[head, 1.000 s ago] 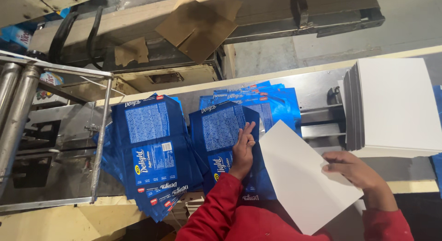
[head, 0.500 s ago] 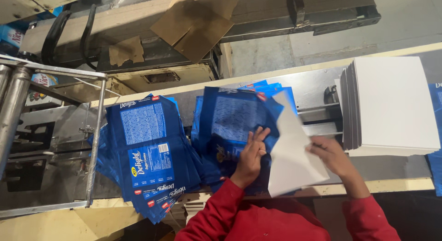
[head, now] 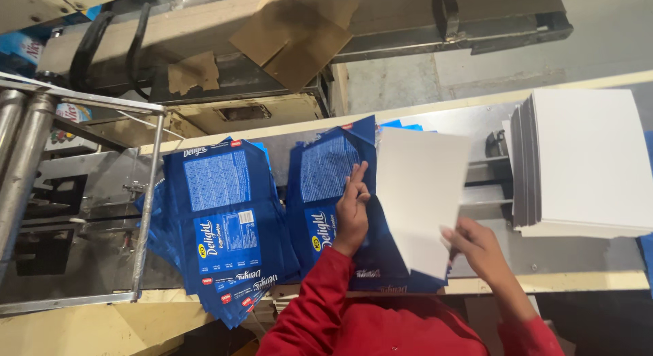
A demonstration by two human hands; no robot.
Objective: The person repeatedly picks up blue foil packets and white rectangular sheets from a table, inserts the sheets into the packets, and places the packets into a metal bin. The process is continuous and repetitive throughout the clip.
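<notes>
Two piles of flat blue cartons on steel bench (head: 503,128) as I watch: fanned left pile (head: 221,227); right pile (head: 326,186) under left hand (head: 352,209), palm flat, fingers spread; white card stack (head: 588,162) at right edge; right hand (head: 476,247) pinches lower corner of single white sheet (head: 418,192), tilted over right pile.

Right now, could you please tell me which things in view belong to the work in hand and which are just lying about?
In hand:
- left hand resting on the right pile of flat blue printed cartons
- right hand gripping the white card sheet
- stack of white card sheets on the steel table

Lying about:
- left pile of blue cartons
- brown cardboard scraps
- steel rollers
</notes>
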